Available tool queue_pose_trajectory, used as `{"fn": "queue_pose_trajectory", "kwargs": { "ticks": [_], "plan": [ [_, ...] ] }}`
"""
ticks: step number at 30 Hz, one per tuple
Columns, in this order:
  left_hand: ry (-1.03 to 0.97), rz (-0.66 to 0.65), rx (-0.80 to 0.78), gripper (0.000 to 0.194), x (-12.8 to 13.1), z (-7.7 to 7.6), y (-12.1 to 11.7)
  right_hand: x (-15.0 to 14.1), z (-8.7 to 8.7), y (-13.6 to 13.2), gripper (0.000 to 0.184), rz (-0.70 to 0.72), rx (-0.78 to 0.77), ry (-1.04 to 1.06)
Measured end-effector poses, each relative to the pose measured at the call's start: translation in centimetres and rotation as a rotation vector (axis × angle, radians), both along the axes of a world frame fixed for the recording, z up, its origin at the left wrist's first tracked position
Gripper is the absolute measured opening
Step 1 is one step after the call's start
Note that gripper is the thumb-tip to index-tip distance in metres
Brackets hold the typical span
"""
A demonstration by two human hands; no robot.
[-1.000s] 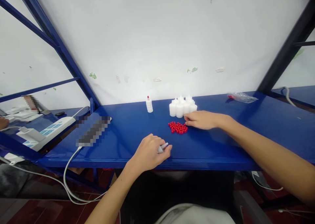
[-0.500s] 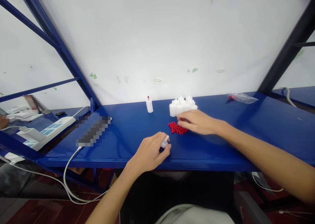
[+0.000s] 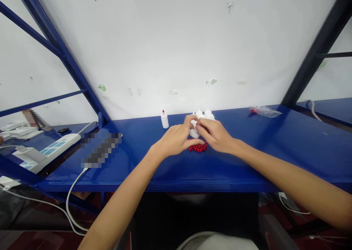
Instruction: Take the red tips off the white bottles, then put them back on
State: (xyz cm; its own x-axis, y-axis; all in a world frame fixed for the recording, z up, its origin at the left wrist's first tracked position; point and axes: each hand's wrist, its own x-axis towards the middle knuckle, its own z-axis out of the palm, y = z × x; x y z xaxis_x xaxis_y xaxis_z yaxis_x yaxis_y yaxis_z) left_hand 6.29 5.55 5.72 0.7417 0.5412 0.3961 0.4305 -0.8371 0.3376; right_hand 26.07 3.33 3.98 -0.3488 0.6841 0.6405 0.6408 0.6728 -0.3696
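In the head view my left hand (image 3: 180, 137) curves around a small white squeeze bottle (image 3: 194, 133), which is partly hidden by my fingers. My right hand (image 3: 215, 133) meets it over the top of this bottle, its thumb and fingertips pinched together; whatever sits between them is hidden. Just below both hands lies a pile of small red caps (image 3: 197, 147), partly covered by my left thumb. Behind the hands stands a cluster of white squeeze bottles (image 3: 207, 114). A single white bottle with a red tip (image 3: 164, 120) stands upright to the left.
The blue table (image 3: 132, 151) runs along a white wall. At left lie a blurred dark device (image 3: 103, 151) with a white cable and a white power strip (image 3: 55, 151). Toward the back right is a clear plastic bag (image 3: 265, 111) with something red. Blue frame posts rise at both sides.
My left hand has moved forward and right with the bottle. My right hand has come off the red caps, and its fingertips now meet the bottle's top. The view has shifted slightly.
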Motion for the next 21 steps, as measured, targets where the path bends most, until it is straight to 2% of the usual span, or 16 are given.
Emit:
{"fn": "queue_pose_trajectory", "kwargs": {
  "ticks": [2,3,5,7,9,12,14,16,18,21],
  "plan": [
    [-0.048,-0.033,-0.007,0.07,-0.3,0.6,1.5,1.5,1.0,0.7,0.027,-0.157,0.047,-0.02],
    [-0.082,-0.045,-0.015,0.067,-0.7,0.9,2.4,2.4,1.4,1.1,0.028,-0.27,0.069,-0.008],
    [-0.192,-0.022,0.0,0.05,-2.0,1.0,4.5,4.2,2.2,2.2,0.03,-0.484,0.081,-0.028],
    [-0.349,0.052,0.026,0.035,-3.5,0.6,6.6,5.6,2.4,3.2,0.032,-0.618,0.021,-0.105],
    [-0.502,0.163,0.075,0.027,-4.8,-0.2,8.4,6.4,2.1,4.1,0.034,-0.659,-0.056,-0.194],
    [-0.675,0.322,0.111,0.035,-5.5,-2.0,10.5,6.4,1.4,4.7,0.036,-0.649,-0.14,-0.296],
    [-0.764,0.443,0.038,0.046,-5.3,-3.2,11.6,6.2,1.1,4.7,0.035,-0.64,-0.185,-0.334],
    [-0.814,0.533,-0.101,0.058,-4.8,-4.4,12.7,6.1,1.0,4.7,0.035,-0.636,-0.227,-0.355],
    [-0.813,0.55,-0.217,0.054,-4.4,-5.4,13.6,6.1,0.9,4.8,0.037,-0.635,-0.249,-0.363],
    [-0.778,0.462,-0.32,0.034,-4.3,-6.5,14.4,6.2,0.8,4.8,0.036,-0.648,-0.253,-0.344]
  ]
}}
